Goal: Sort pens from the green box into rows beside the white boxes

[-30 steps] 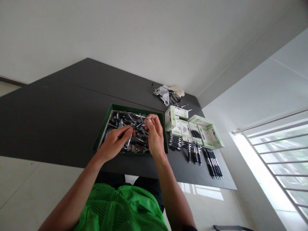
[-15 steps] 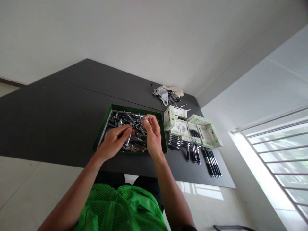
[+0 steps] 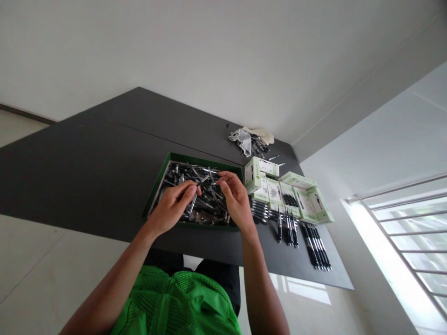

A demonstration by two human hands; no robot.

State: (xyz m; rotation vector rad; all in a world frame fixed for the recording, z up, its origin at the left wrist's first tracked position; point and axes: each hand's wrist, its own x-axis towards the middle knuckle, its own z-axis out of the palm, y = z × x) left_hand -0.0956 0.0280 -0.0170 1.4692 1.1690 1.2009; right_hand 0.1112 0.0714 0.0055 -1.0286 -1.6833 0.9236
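My left hand is closed, pinching a slim pen between thumb and forefinger, its silvery end pointing up and to the right. My right hand is a short gap to the right of that pen. Its thumb and fingers are drawn together, with a tiny shiny bit at the fingertips too small to name. Both hands hover over a green box, which is full of loose black and clear pen pieces lying in all directions.
Right of the box stand pale green and white cartons, some open. Pens lie in rows and small groups before them on the dark table. Behind are a grey cloth, a cream cloth and more pens.
My right hand has moved away from the pen it was touching, and a gap now parts my hands. My left hand keeps hold of the pen. The view has shifted slightly.
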